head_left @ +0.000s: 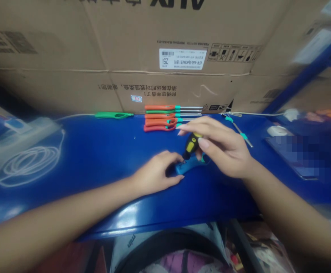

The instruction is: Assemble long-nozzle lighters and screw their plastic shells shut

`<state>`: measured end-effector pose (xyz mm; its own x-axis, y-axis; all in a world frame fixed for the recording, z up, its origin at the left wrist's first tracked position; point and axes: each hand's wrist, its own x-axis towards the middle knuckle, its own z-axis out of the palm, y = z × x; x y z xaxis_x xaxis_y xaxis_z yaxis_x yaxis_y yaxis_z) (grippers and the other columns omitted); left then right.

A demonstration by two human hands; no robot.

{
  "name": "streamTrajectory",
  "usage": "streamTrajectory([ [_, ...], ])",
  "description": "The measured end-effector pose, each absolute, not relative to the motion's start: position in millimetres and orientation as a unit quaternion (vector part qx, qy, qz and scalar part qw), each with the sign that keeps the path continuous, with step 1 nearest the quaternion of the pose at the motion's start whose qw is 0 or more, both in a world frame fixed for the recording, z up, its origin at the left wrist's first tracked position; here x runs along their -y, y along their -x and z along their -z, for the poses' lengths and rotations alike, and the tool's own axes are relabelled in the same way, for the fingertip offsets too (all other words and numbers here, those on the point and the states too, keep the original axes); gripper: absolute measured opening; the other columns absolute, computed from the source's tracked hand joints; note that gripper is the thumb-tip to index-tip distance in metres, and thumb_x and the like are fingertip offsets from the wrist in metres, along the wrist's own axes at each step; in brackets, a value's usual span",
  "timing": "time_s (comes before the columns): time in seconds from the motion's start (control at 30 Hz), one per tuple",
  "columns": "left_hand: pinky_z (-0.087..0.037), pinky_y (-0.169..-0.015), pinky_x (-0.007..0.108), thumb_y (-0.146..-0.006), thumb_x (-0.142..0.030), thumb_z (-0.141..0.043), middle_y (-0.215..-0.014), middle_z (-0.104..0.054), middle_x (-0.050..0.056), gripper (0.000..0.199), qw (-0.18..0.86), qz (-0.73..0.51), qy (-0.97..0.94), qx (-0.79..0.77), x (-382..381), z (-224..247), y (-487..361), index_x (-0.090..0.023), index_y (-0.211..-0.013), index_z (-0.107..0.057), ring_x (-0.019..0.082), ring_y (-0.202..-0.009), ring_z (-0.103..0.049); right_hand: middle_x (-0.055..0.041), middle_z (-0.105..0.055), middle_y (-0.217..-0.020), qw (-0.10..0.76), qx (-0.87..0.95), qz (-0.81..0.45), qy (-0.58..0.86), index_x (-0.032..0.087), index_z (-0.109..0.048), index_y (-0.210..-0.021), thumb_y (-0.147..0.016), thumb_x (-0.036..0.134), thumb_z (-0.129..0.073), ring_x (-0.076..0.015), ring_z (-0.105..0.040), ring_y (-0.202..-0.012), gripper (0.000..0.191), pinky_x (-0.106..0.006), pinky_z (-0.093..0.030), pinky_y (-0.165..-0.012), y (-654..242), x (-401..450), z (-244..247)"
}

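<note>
A blue stick-lighter handle [186, 167] lies on the blue tabletop near its front edge. My left hand [155, 172] grips its left end between thumb and fingers. In my right hand [226, 148] is a short black-and-yellow screwdriver [193, 144], held nearly upright with its lower end at the handle. The tip and the exact point of contact are too blurred to make out. Behind my hands, several orange, red and green stick lighters [158, 122] lie side by side with metal barrels to the right. A loose metal barrel with teal parts [239, 132] rests farther right.
A large cardboard box [125, 49] stands like a wall behind the table [103, 140]. One green lighter [111, 115] lies at its foot. A coiled white cable [29, 165] and a power strip [0, 146] are at left; a phone [280, 151] is at right.
</note>
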<state>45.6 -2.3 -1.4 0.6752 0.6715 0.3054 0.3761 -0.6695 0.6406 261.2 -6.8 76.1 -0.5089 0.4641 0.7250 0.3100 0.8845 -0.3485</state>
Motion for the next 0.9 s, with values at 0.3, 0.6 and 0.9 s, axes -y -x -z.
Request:
streamTrajectory([
  [0.3,-0.052,-0.092,0.037,-0.084,-0.026,-0.074,-0.107,-0.071,0.004,0.027,0.275,-0.269,-0.874,-0.296,1.7,2.4,-45.3,-0.022,-0.108,-0.061,0.023,-0.101,-0.066,-0.0081,-0.072,-0.102,0.466,0.853,-0.026,0.234,0.023,-0.068,-0.125,-0.099,0.029,-0.053,-0.0179,-0.068,-0.084,0.029,-0.033,-0.059,-0.074,-261.1,3.4,-72.2],
  [0.6,-0.051,-0.095,0.036,-0.085,-0.025,-0.073,-0.109,-0.072,0.003,0.026,0.277,-0.275,-0.876,-0.283,1.3,2.8,-45.0,-0.022,-0.108,-0.063,0.022,-0.104,-0.065,-0.0049,-0.071,-0.086,0.468,0.856,-0.019,0.218,0.020,-0.069,-0.118,-0.092,0.025,-0.065,-0.0148,-0.062,-0.069,0.027,-0.030,-0.055,-0.066,-259.1,4.7,-71.5],
  [0.9,-0.051,-0.095,0.037,-0.085,-0.025,-0.073,-0.110,-0.071,0.003,0.026,0.276,-0.275,-0.876,-0.284,1.8,2.9,-44.7,-0.022,-0.108,-0.063,0.022,-0.104,-0.065,-0.0029,-0.072,-0.080,0.479,0.848,0.033,0.226,0.021,-0.071,-0.108,-0.088,0.026,-0.072,-0.0151,-0.064,-0.067,0.021,-0.028,-0.055,-0.065,-257.9,4.6,-70.8],
])
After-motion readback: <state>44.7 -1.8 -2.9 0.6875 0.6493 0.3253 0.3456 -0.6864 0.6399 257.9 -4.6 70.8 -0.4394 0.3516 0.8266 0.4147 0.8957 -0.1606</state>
